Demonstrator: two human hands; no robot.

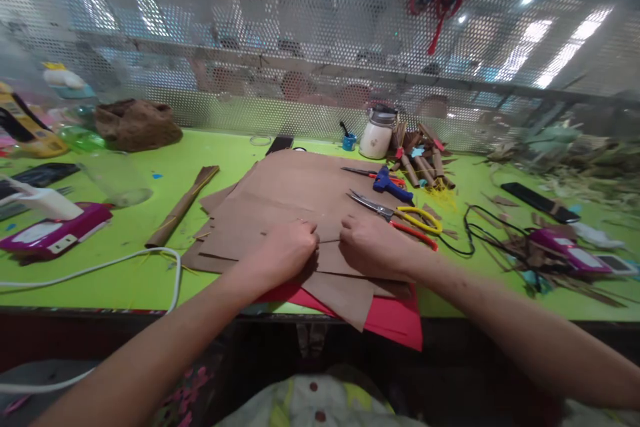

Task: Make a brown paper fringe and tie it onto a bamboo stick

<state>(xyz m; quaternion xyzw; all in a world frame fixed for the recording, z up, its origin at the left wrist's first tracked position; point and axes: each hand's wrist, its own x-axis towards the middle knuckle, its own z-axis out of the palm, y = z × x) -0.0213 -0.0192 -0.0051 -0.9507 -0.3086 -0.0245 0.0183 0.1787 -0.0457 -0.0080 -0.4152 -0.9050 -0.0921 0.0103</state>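
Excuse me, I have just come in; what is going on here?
A person's left hand and right hand are close together over a stack of brown paper. A thin dark line shows between them; whether it is a strip or a sheet's edge is unclear. Yellow-and-red-handled scissors lie to the right, and red sheets stick out under the near edge.
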